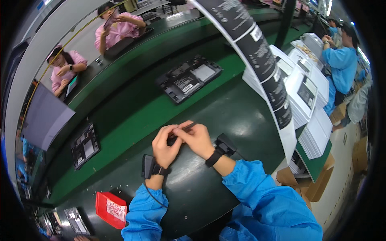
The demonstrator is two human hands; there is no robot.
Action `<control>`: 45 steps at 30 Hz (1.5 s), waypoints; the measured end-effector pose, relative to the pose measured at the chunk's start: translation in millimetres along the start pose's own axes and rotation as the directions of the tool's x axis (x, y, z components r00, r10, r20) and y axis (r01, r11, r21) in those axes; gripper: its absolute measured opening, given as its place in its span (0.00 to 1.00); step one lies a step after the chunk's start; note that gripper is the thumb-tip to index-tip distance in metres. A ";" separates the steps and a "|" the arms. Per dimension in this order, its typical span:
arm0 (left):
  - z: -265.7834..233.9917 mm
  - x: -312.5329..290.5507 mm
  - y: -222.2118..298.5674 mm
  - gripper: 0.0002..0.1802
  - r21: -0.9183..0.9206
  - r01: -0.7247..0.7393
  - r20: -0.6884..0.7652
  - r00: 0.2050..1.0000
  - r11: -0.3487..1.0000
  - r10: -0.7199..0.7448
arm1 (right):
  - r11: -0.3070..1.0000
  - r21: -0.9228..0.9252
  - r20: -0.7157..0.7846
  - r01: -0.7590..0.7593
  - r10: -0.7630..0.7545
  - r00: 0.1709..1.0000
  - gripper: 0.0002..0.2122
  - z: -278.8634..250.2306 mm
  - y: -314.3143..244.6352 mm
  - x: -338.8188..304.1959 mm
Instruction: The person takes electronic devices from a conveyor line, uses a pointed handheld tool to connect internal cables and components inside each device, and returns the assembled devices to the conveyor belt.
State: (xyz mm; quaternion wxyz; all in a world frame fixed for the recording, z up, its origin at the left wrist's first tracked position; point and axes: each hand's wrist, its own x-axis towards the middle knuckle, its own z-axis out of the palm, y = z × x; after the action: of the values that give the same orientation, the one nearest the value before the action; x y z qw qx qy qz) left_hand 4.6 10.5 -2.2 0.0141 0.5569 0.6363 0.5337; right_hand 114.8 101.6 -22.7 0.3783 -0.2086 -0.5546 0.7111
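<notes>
My two hands meet above the dark green worktop. In my right hand (198, 140) is a thin dark stick-like piece (190, 125), pinched between thumb and fingers and jutting out past them; its kind does not show. My left hand (163, 146) has its fingers curled against the right thumb, around something dark and small (171, 140) that is mostly hidden. Past my hands, an opened laptop base (188, 78), with its battery and boards showing, lies on the green conveyor belt (120, 127). Each wrist wears a black strapped device.
A red tray (111, 210) with small white bits stands left of my left forearm. A curved sheet of black labels (257, 48) hangs at the right, before stacked white trays (307, 96). Another opened laptop base (85, 146) lies farther left. Several people sit or stand around.
</notes>
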 end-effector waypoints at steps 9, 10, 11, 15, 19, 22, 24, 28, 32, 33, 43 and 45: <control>-9.7 -3.4 -1.2 0.21 -0.005 0.046 0.022 0.999 0.999 -0.046 | 0.994 0.069 0.028 -0.088 0.087 0.996 0.08 6.7 2.1 -0.1; -10.2 -2.4 -1.3 0.21 -0.004 0.047 0.020 0.999 0.999 -0.047 | 0.994 0.068 0.030 -0.090 0.088 0.996 0.08 6.3 2.7 0.9; -10.1 -0.9 -0.6 0.21 -0.018 0.033 0.035 0.999 0.999 -0.032 | 0.990 0.117 0.037 -0.085 0.081 0.996 0.08 4.8 3.1 2.0; -10.1 4.6 4.6 0.19 -0.054 -0.011 0.066 0.998 0.998 0.015 | 0.973 0.193 0.024 -0.126 0.123 0.992 0.09 3.7 -11.5 4.5; -6.6 10.3 -10.2 0.11 0.026 0.058 0.037 0.998 0.998 -0.059 | 0.995 0.031 -0.009 -0.093 0.093 0.996 0.07 -3.6 -8.2 8.2; -0.9 38.6 -37.6 0.06 0.258 0.050 -0.196 0.981 0.965 0.001 | 0.986 0.117 -0.074 -0.115 0.124 0.989 0.07 1.2 -12.1 8.4; 5.2 53.9 -57.0 0.16 0.407 0.110 -0.118 0.991 0.907 -0.067 | 0.983 0.136 -0.083 -0.123 0.135 0.987 0.07 2.3 -12.5 7.0; 15.4 71.0 -70.0 0.22 0.549 0.242 -0.070 0.967 0.800 -0.245 | 0.980 0.141 -0.083 -0.141 0.153 0.985 0.07 0.5 -12.8 4.8; 13.8 68.2 -74.3 0.20 0.463 0.288 -0.097 0.957 0.839 -0.274 | 0.977 0.156 -0.083 -0.142 0.156 0.984 0.09 -1.2 -10.6 4.4; 14.1 69.3 -72.2 0.19 0.396 0.276 -0.110 0.961 0.876 -0.253 | 0.977 0.157 -0.086 -0.142 0.157 0.984 0.09 -2.8 -11.1 4.9; -0.1 84.0 -78.9 0.42 -0.760 0.397 -0.001 0.792 0.516 -0.611 | 0.984 0.105 -0.069 -0.144 0.151 0.986 0.07 -5.5 -16.4 10.1; -4.2 84.1 -82.2 0.45 -0.799 0.414 0.053 0.770 0.435 -0.636 | 0.988 0.096 -0.065 -0.121 0.128 0.990 0.07 -6.1 -18.6 11.7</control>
State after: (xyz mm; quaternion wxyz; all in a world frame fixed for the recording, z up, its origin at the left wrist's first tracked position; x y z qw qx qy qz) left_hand -86.9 84.1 -9.0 0.3359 0.1916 0.4803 0.7873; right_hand 117.6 116.2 -5.5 0.3617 -0.2503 -0.4934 0.7504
